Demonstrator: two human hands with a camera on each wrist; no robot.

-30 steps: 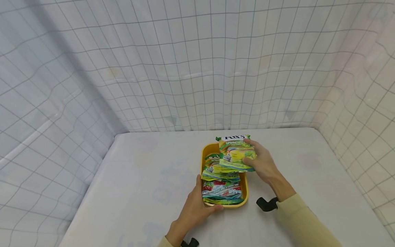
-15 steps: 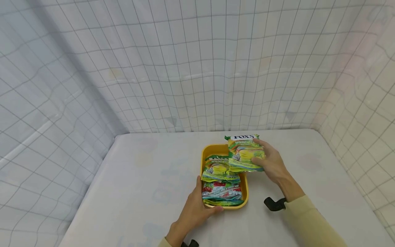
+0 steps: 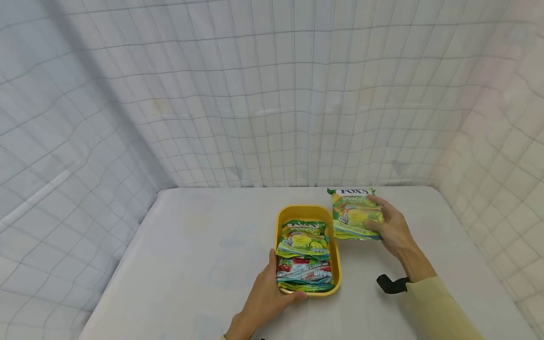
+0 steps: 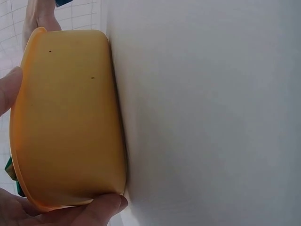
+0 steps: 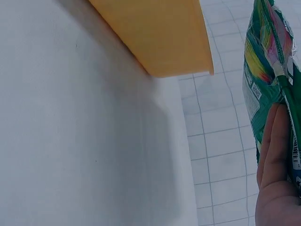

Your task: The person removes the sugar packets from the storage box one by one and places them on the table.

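Observation:
A yellow plastic tub (image 3: pixel 306 210) stands on the white table. In it lie a green Fox's candy bag (image 3: pixel 302 240) and, nearer me, a red-and-blue candy bag (image 3: pixel 304 269) with a green edge showing below. My left hand (image 3: pixel 265 295) grips the tub's near left corner; the left wrist view shows fingers (image 4: pixel 101 207) against its outer wall. Right of the tub, my right hand (image 3: pixel 393 229) pinches a Fox's Spring Tea candy bag (image 3: pixel 352 215) by its right side, held above the table. The right wrist view shows fingers (image 5: pixel 276 150) flat against the bag's back.
The white table (image 3: pixel 199 264) spreads on both sides of the tub. White grid-patterned curtains (image 3: pixel 272 104) enclose it at the back, left and right. A black strap piece (image 3: pixel 392 284) hangs at the right wrist.
My right hand has carried the candy bag rightward, from above the tub to beside it, uncovering the bags inside. My left hand stays on the tub. The head view has tilted slightly.

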